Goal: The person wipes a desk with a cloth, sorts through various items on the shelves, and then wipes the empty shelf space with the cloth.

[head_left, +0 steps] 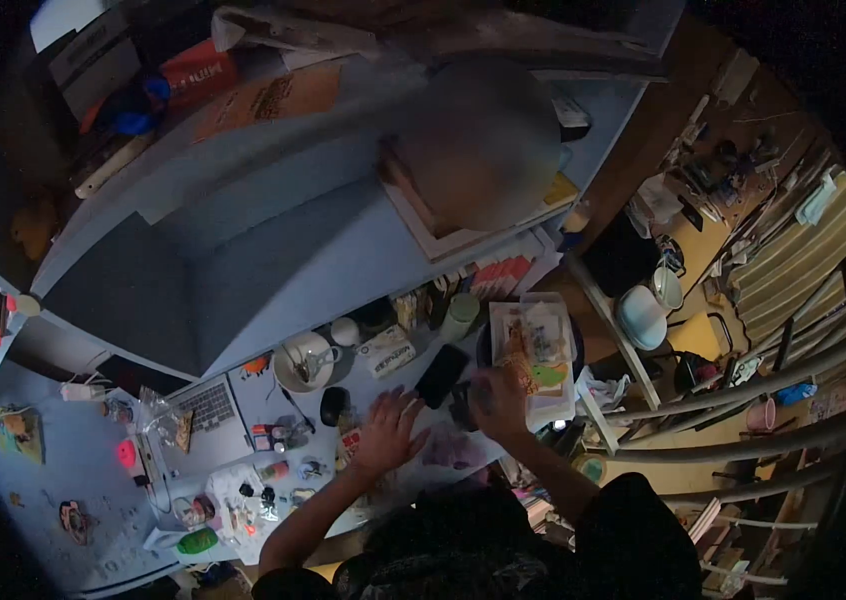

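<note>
My left hand (pixel 390 432) lies palm down on the desk with its fingers spread, holding nothing. Its fingertips come near the lower end of a black phone-like slab (pixel 441 375). My right hand (pixel 499 405) is blurred, its fingers curled at a small dark object (pixel 461 407) whose kind I cannot make out. Just beyond that hand stands a clear plastic box (pixel 565 392) with small packets and a green piece inside. Between my wrists is a crumpled clear bag with purple in it (pixel 451 450). A black computer mouse (pixel 335 405) sits left of my left hand.
A white bowl (pixel 293 378) and a green-lidded jar (pixel 460 312) line the desk's back. Further left are an open laptop (pixel 208 412) and scattered small items. A raised shelf (pixel 283 240) runs behind. Railings (pixel 623 365) and a cluttered floor lie to the right.
</note>
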`<state>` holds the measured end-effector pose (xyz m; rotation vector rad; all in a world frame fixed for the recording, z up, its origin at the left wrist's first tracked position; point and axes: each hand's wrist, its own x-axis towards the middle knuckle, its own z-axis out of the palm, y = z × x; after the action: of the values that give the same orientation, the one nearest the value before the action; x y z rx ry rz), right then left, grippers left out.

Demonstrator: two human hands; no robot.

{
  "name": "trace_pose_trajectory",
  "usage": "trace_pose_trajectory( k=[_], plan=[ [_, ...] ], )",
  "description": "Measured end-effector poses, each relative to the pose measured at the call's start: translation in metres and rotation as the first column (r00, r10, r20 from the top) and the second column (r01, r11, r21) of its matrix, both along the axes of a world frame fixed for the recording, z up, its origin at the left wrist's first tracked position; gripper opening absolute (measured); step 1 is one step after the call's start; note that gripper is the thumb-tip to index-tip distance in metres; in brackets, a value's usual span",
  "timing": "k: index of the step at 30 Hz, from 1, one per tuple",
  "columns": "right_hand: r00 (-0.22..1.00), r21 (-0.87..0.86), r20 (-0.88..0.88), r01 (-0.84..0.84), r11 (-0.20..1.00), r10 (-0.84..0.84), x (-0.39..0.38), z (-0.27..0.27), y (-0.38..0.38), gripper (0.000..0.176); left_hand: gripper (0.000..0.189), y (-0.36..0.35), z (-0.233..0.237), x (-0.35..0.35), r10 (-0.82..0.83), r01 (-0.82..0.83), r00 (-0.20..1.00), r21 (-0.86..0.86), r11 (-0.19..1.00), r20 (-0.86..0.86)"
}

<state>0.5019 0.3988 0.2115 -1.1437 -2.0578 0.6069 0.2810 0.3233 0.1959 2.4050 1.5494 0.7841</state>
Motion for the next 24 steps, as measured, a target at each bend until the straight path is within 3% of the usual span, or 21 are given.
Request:
trace_pose_trajectory(
  k=[2, 3, 4, 5, 7, 8, 10, 11, 13, 16, 17, 19, 24],
  plan=[
    [0.989, 0.080, -0.052, 0.144, 0.986, -0.140, -0.001, 0.042, 0.042, 0.024, 0.049, 0.038, 0.063, -0.005, 0.069, -0.095, 0.989, 0.210, 0.973, 0.128],
    [0.972, 0.197, -0.193, 0.172, 0.965, -0.134, -0.006, 0.059, 0.068, 0.022, 0.051, 0.058, 0.085, -0.008, 0.101, -0.145, 0.980, 0.262, 0.954, 0.174],
    [0.938, 0.304, -0.328, 0.214, 0.928, -0.109, -0.009, 0.073, 0.089, 0.021, 0.051, 0.082, 0.097, -0.009, 0.106, -0.191, 0.925, 0.205, 0.960, 0.365],
    [0.938, 0.307, -0.328, 0.221, 0.926, -0.115, -0.006, 0.072, 0.107, 0.021, 0.052, 0.104, 0.108, -0.011, 0.115, -0.222, 0.834, 0.138, 0.965, 0.540],
    [0.853, -0.130, -0.493, 0.120, 0.984, -0.169, 0.002, 0.051, 0.141, 0.025, 0.054, 0.153, 0.115, -0.016, 0.211, -0.319, 0.901, 0.248, 0.915, 0.380],
    [0.853, -0.121, -0.494, 0.124, 0.985, -0.168, 0.002, 0.043, 0.152, 0.025, 0.054, 0.163, 0.119, -0.013, 0.203, -0.315, 0.902, 0.257, 0.914, 0.382],
    [0.683, -0.362, -0.714, -0.169, 0.917, -0.156, -0.002, 0.041, 0.168, 0.035, 0.045, 0.180, 0.126, -0.005, 0.186, -0.219, 0.967, 0.193, 0.957, 0.174],
    [0.684, -0.353, -0.714, -0.162, 0.921, -0.153, -0.002, 0.042, 0.179, 0.035, 0.045, 0.186, 0.122, 0.000, 0.178, -0.213, 0.968, 0.202, 0.956, 0.178],
    [0.813, -0.721, -0.395, 0.014, 0.693, -0.427, -0.009, 0.053, 0.192, 0.039, 0.046, 0.194, 0.100, 0.007, 0.168, -0.164, 0.986, 0.253, 0.954, 0.007],
    [0.710, -0.668, -0.548, -0.052, 0.743, -0.443, -0.025, 0.043, 0.190, 0.038, 0.043, 0.202, 0.077, 0.006, 0.249, -0.175, 0.960, 0.421, 0.890, -0.126],
    [0.704, -0.667, -0.550, -0.047, 0.743, -0.449, -0.022, 0.041, 0.191, 0.038, 0.043, 0.205, 0.072, 0.005, 0.241, -0.166, 0.962, 0.422, 0.891, -0.129],
    [0.744, -0.649, -0.585, -0.192, 0.736, -0.322, -0.019, 0.041, 0.190, 0.037, 0.040, 0.204, 0.074, 0.005, 0.230, -0.154, 0.965, 0.433, 0.888, -0.128],
    [0.754, -0.707, -0.507, -0.089, 0.701, -0.416, -0.027, 0.048, 0.185, 0.037, 0.036, 0.203, 0.082, 0.003, 0.208, -0.125, 0.967, 0.443, 0.888, -0.144]
  ],
)
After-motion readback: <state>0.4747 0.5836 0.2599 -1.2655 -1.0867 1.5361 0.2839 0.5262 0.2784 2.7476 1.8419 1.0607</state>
